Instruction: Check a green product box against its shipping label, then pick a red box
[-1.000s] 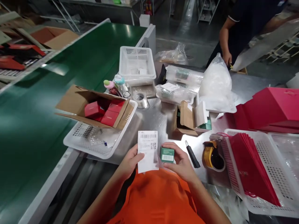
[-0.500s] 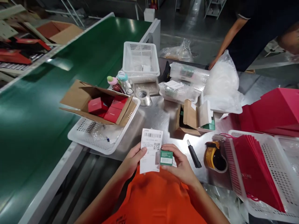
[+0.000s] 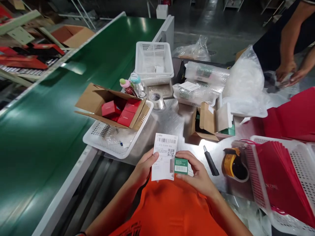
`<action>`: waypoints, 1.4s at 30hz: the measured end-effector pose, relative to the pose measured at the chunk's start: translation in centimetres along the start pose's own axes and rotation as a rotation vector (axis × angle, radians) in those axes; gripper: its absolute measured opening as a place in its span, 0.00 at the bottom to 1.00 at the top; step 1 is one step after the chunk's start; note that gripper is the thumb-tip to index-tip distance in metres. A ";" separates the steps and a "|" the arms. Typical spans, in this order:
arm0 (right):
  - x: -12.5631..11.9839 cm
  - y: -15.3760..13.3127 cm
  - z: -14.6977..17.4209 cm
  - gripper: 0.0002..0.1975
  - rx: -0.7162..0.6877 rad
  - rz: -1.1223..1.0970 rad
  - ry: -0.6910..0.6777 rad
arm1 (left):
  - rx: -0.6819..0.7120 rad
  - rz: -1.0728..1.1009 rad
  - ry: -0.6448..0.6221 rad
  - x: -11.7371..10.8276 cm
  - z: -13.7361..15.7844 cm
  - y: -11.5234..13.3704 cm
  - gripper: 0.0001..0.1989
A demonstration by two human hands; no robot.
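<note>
"Since the head view is all we have, where is the small green carton (image 3: 180, 166) in it?"

"Lower middle of the frame. The right grip (image 3: 198, 172) pinches it, fingers over the top and thumb beneath. It sits just beside the right edge of the barcode label (image 3: 162, 158); whether they touch, I can't tell."

"And the left grip (image 3: 145, 166)?"

"Pinching that label at its left edge, thumb on the printed face."

"How would they handle?"

"The carton looks like thin, stiff card, probably light and slightly slick. I'd hold it by top and bottom without squeezing, as the contents, out of sight, might be fragile. The label looks limp and easily creased, so I'd take its margin, off the barcode."

"Now the counts?"

"One label, one green carton. Right of them, on the bench (image 3: 169, 121), one utility knife (image 3: 211, 160) and one yellow tape dispenser (image 3: 229, 163). Near the centre, one clear tape roll (image 3: 161, 105), with two bottles (image 3: 139, 87) to its upper left. Left of centre, one open cardboard box (image 3: 91, 97) showing at least three red cartons (image 3: 126, 118)."

"The red paper bags (image 3: 280, 177)?"

"Stacked in a white basket (image 3: 258, 183), lower right, too tightly packed to count."
</note>
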State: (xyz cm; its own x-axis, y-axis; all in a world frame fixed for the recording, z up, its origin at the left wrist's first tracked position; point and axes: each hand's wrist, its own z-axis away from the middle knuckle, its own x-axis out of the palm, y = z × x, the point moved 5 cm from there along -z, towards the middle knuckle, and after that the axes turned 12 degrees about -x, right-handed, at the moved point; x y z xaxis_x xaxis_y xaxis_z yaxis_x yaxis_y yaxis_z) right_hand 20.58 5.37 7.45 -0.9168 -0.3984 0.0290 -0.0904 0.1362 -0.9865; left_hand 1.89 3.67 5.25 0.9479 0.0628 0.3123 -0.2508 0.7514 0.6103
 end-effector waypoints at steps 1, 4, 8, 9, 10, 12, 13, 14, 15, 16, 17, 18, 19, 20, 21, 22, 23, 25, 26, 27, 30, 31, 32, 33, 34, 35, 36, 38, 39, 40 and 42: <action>0.0 0.0 0.0 0.21 -0.002 0.005 0.000 | 0.002 -0.001 -0.004 0.0 0.0 0.0 0.44; 0.0 -0.1 0.0 0.21 -0.010 0.018 -0.003 | 0.012 -0.004 -0.024 0.1 0.2 0.1 0.42; 0.1 -0.2 0.0 0.20 -0.020 0.035 -0.010 | 0.024 0.004 -0.013 0.1 0.3 0.2 0.39; 0.1 -0.2 0.0 0.20 -0.022 0.037 -0.012 | 0.028 0.004 -0.010 0.1 0.3 0.2 0.38; 0.1 -0.2 0.0 0.20 -0.025 0.038 -0.013 | 0.031 0.002 -0.008 0.1 0.3 0.2 0.37; 0.1 -0.1 0.0 0.20 -0.029 0.045 -0.015 | 0.033 -0.002 0.002 0.1 0.3 0.2 0.36; 0.1 0.0 0.0 0.20 -0.029 0.051 -0.018 | 0.031 -0.004 0.012 0.1 0.3 0.2 0.36; 0.1 0.1 0.1 0.21 -0.030 0.056 -0.022 | 0.028 -0.006 0.023 0.0 0.3 0.2 0.36; 0.1 0.3 0.1 0.21 -0.032 0.059 -0.028 | 0.025 -0.009 0.035 0.0 0.3 0.2 0.36; 0.2 0.4 0.1 0.21 -0.034 0.060 -0.036 | 0.021 -0.014 0.045 0.0 0.4 0.3 0.36; 0.2 0.5 0.1 0.22 -0.039 0.061 -0.042 | 0.017 -0.020 0.056 0.0 0.4 0.3 0.36; 0.2 0.5 0.2 0.22 -0.045 0.062 -0.047 | 0.012 -0.027 0.064 0.0 0.4 0.3 0.36; 0.2 0.6 0.2 0.22 -0.052 0.065 -0.050 | 0.007 -0.032 0.073 0.1 0.5 0.3 0.36; 0.2 0.6 0.2 0.21 -0.058 0.067 -0.053 | 0.003 -0.034 0.080 0.1 0.5 0.4 0.37; 0.2 0.6 0.2 0.21 -0.064 0.068 -0.055 | 0.000 -0.034 0.087 0.1 0.5 0.4 0.38; 0.2 0.6 0.2 0.21 -0.067 0.067 -0.055 | -0.002 -0.032 0.093 0.1 0.4 0.4 0.40; 0.2 0.7 0.2 0.21 -0.065 0.061 -0.055 | -0.005 -0.030 0.097 0.1 0.3 0.4 0.41; 0.2 1.1 0.4 0.22 -0.045 0.038 -0.044 | -0.012 -0.032 0.101 0.1 0.0 0.3 0.41; 0.1 1.5 0.5 0.23 -0.028 0.026 -0.029 | -0.017 -0.039 0.103 0.0 -0.3 0.1 0.40; 0.1 1.9 0.6 0.23 -0.015 0.014 -0.009 | -0.020 -0.047 0.109 -0.2 -0.6 0.0 0.39; -0.6 3.9 0.9 0.24 -0.001 0.018 0.082 | -0.013 -0.052 0.163 -1.4 -1.6 -0.5 0.37; -1.1 4.8 0.9 0.23 0.001 0.041 0.119 | -0.007 -0.050 0.198 -2.0 -2.0 -0.6 0.38; -1.6 5.9 1.0 0.23 0.006 0.075 0.159 | -0.003 -0.045 0.239 -2.6 -2.3 -0.6 0.39; -2.4 7.2 1.1 0.22 0.016 0.116 0.202 | -0.004 -0.039 0.280 -3.2 -2.6 -0.7 0.41; -3.1 8.6 1.2 0.22 0.034 0.161 0.242 | -0.010 -0.032 0.316 -3.8 -2.9 -0.7 0.43; -4.0 10.0 1.4 0.22 0.056 0.204 0.283 | -0.021 -0.020 0.349 -4.3 -3.1 -0.7 0.45; -4.8 11.5 1.6 0.22 0.084 0.239 0.320 | -0.034 -0.003 0.375 -4.7 -3.2 -0.8 0.47; -6.2 14.4 2.2 0.21 0.148 0.279 0.380 | -0.044 0.028 0.406 -5.2 -3.3 -0.7 0.51; -6.7 15.7 2.4 0.21 0.176 0.286 0.397 | -0.039 0.035 0.406 -5.3 -3.4 -0.6 0.51; -7.0 16.8 2.6 0.21 0.199 0.289 0.405 | -0.030 0.033 0.395 -5.3 -3.4 -0.6 0.51; -7.3 18.0 2.6 0.21 0.220 0.281 0.407 | -0.011 0.011 0.361 -5.0 -3.4 -0.4 0.50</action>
State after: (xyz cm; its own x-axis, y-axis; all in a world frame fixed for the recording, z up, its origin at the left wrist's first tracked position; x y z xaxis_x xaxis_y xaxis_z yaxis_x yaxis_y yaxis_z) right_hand 26.62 8.33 -10.95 -0.9744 0.0155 -0.2243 0.2239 -0.0239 -0.9743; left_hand -2.09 5.26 0.95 0.9538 0.2978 0.0401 -0.2613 0.7562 0.5998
